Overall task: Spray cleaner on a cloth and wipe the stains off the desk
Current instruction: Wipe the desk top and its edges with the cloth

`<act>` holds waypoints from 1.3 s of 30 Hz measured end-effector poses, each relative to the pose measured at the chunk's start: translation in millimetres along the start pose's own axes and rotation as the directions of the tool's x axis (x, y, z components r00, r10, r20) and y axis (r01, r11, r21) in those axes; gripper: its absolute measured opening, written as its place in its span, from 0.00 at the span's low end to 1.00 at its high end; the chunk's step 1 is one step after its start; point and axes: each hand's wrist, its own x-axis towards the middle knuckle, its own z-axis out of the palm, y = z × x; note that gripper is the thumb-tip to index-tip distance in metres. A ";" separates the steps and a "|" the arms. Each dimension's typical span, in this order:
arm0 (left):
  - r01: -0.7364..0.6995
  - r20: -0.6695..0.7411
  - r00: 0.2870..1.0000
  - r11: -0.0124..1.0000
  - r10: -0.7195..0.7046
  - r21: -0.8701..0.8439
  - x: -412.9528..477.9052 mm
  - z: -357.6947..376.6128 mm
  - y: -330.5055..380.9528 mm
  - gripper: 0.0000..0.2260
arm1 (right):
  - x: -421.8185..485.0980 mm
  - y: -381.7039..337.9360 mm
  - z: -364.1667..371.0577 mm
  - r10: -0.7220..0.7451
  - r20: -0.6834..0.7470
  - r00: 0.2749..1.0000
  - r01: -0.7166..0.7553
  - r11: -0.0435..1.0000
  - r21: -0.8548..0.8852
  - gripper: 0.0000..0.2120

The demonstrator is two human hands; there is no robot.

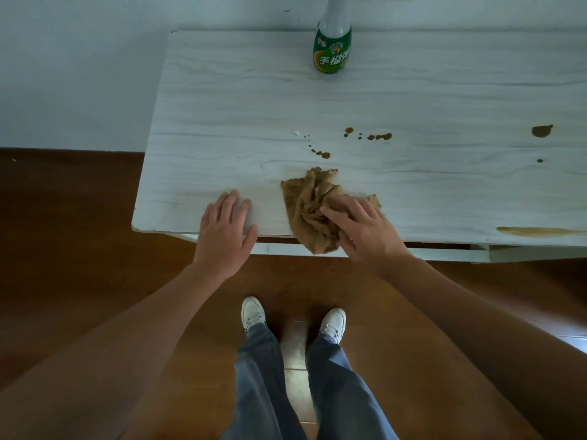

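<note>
A crumpled brown cloth (313,204) lies at the front edge of the white wood-grain desk (238,106), one corner hanging over the edge. My right hand (362,230) rests flat on the cloth, fingers spread and pressing it down. My left hand (225,223) lies flat on the bare desk edge just left of the cloth, holding nothing. Brown stains dot the desk beyond the cloth: small drops (320,153), a trail (378,136), a blot (541,130) at the right and a long smear (536,231) along the front edge. The green-labelled cleaner bottle (332,42) stands upright at the back.
The desk's back edge meets a pale wall (79,74). Its left edge ends near x 450, with brown wooden floor (63,233) beyond. My legs in jeans and white shoes (252,312) stand in front of the desk.
</note>
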 end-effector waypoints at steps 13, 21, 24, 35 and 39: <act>0.013 0.032 0.999 1.000 -0.013 0.000 -0.7 -2.0 2.0 0.28 | 67.7 -20.4 15.1 -0.121 0.122 0.985 0.134 0.986 -0.101 0.25; -0.003 0.018 1.000 1.000 0.003 -0.018 -0.3 -2.3 0.0 0.26 | 9.6 0.6 16.1 0.244 -0.088 0.966 -0.242 0.970 0.028 0.20; -0.019 -0.003 1.000 1.000 0.019 -0.018 -0.4 -2.0 -0.6 0.25 | -17.3 11.3 15.5 0.352 -0.147 0.924 -0.349 0.936 0.045 0.20; -0.010 -0.018 1.000 1.000 0.009 -0.025 -1.5 3.4 -1.3 0.26 | 24.7 -67.0 42.8 0.279 -0.131 0.951 -0.266 0.958 0.106 0.21; 0.002 -0.022 1.000 1.000 -0.003 -0.023 -2.0 0.7 2.6 0.26 | 23.3 -56.3 41.9 0.133 -0.105 0.986 -0.123 0.988 0.094 0.20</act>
